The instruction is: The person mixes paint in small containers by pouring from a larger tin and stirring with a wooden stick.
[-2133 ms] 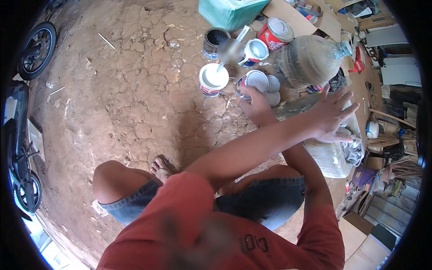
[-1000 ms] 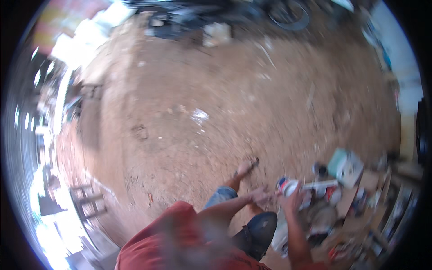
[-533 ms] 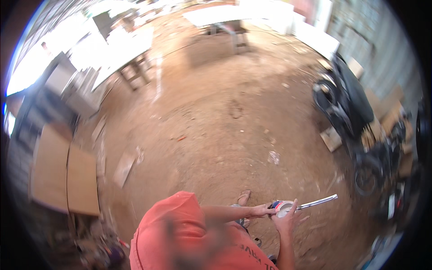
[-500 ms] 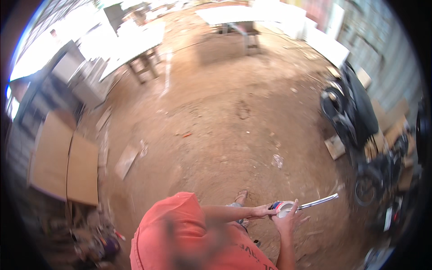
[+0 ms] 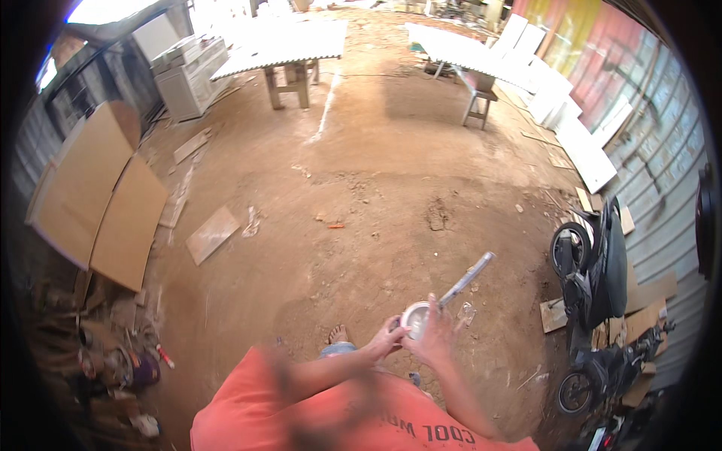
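Observation:
In front of my body, a small round open can [image 5: 414, 318] with a pale rim and pale inside is held between both hands. My left hand [image 5: 386, 338] is closed on its left side, thumb and fingers at the wall. On the other side, my right hand [image 5: 436, 335] grips the can with its fingers raised along the wall. A long, narrow, silvery flat stick [image 5: 468, 278] slants up and away from the right fingers. Whether those fingers pinch it or it rests in the can is hidden.
Brown boards [image 5: 124, 214] lean at the left, above a clutter of cans [image 5: 135, 368]. Two white-topped tables [image 5: 293, 45] [image 5: 466, 56] stand ahead. At right, motorbikes [image 5: 602, 263] line the corrugated wall [image 5: 662, 173]. A loose board [image 5: 213, 235] lies on the dirt floor.
My view has turned rightward and lifted, bringing more of the right wall in. Both hands stay on the can, and the stick now points more steeply upward.

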Tool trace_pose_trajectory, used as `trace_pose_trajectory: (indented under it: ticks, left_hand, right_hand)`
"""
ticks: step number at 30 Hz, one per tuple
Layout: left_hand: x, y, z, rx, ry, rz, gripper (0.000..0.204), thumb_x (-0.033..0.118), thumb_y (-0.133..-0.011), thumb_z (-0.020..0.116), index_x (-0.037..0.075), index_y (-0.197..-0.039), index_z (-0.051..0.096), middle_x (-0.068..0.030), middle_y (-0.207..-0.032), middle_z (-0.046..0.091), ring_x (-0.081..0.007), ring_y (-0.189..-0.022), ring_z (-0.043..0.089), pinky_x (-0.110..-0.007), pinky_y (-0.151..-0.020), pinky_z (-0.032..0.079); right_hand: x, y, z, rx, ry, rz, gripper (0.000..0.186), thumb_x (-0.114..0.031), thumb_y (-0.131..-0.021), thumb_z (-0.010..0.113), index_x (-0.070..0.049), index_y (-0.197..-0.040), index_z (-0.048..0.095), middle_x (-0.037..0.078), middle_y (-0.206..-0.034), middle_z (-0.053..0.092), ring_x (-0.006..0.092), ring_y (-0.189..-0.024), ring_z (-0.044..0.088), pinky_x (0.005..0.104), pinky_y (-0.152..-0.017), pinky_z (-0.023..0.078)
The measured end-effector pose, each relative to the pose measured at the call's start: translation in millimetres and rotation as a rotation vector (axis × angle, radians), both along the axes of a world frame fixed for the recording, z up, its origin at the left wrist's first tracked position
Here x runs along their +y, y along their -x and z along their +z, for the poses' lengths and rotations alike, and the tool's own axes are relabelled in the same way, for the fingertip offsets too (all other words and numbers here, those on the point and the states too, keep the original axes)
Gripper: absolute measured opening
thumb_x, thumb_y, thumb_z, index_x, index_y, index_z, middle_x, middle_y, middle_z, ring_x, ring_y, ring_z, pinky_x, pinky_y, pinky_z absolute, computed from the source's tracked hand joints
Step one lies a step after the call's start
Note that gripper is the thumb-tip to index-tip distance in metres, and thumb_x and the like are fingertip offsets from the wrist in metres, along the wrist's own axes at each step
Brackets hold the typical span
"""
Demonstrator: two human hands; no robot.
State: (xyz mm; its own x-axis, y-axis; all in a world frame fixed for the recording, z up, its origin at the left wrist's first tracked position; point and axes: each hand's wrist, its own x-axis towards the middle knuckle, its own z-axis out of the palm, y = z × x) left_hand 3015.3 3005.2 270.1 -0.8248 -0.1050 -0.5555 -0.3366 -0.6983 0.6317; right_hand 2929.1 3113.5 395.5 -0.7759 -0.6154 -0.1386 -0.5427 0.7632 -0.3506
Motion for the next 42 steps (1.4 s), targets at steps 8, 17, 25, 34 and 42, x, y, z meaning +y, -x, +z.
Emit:
trace_pose_trajectory:
  ticks: [8, 17, 25, 34, 42]
  left_hand:
    - [-143.3, -3.6, 29.6, -0.086, 0.0, 0.222, 0.075, 0.031, -0.09, 0.069, 0.016, -0.152, 0.028, -0.0099, -0.122, 0.055, -0.0214, -0.103, 0.057, -0.046, -0.098, 0.048]
    - [-217.9, 18.6, 20.1, 0.009, -0.115, 0.253, 0.06, 0.037, -0.091, 0.066, 0.018, -0.141, 0.039, -0.0098, -0.13, 0.046, -0.0282, -0.111, 0.055, -0.05, -0.099, 0.05]
    - [-253.4, 71.3, 23.9, -0.04, -0.11, 0.317, 0.067, 0.047, -0.091, 0.062, 0.009, -0.141, 0.038, -0.0158, -0.138, 0.039, -0.0364, -0.125, 0.048, -0.058, -0.11, 0.043]
    - [-285.0, 192.2, 31.1, -0.015, 0.009, 0.313, 0.07, 0.053, -0.092, 0.053, 0.016, -0.147, 0.033, -0.0165, -0.142, 0.036, -0.0396, -0.131, 0.041, -0.06, -0.109, 0.04]
    - [-302.5, 293.9, 24.8, 0.047, -0.027, 0.258, 0.08, 0.058, -0.086, 0.056, 0.014, -0.149, 0.033, -0.0167, -0.146, 0.036, -0.0387, -0.135, 0.041, -0.059, -0.112, 0.035]
  right_hand:
    - [-122.9, 6.5, 27.7, 0.096, 0.249, 0.179, 0.089, -0.044, -0.082, 0.072, -0.01, -0.154, 0.031, 0.018, -0.145, 0.048, 0.0304, -0.133, 0.051, 0.0679, -0.118, 0.009]
    - [-220.0, 96.7, -0.2, -0.449, 0.776, -0.256, 0.063, -0.028, -0.086, 0.076, -0.001, -0.137, 0.051, 0.017, -0.121, 0.065, 0.0275, -0.098, 0.065, 0.0413, -0.089, 0.051]
    - [-278.6, 179.5, 28.2, -0.453, 0.508, 0.275, 0.039, -0.035, -0.094, 0.063, 0.0, -0.111, 0.066, 0.023, -0.096, 0.071, 0.039, -0.09, 0.068, 0.0444, -0.082, 0.053]
    - [-309.8, 280.9, 20.4, -0.279, 0.749, 0.362, 0.028, -0.029, -0.093, 0.064, -0.003, -0.104, 0.065, 0.021, -0.094, 0.069, 0.0427, -0.087, 0.066, 0.0494, -0.075, 0.052]
    - [-305.9, 382.4, 37.1, -0.359, 0.684, 0.397, 0.024, -0.027, -0.094, 0.066, -0.003, -0.098, 0.063, 0.018, -0.093, 0.065, 0.04, -0.088, 0.065, 0.0477, -0.075, 0.051]
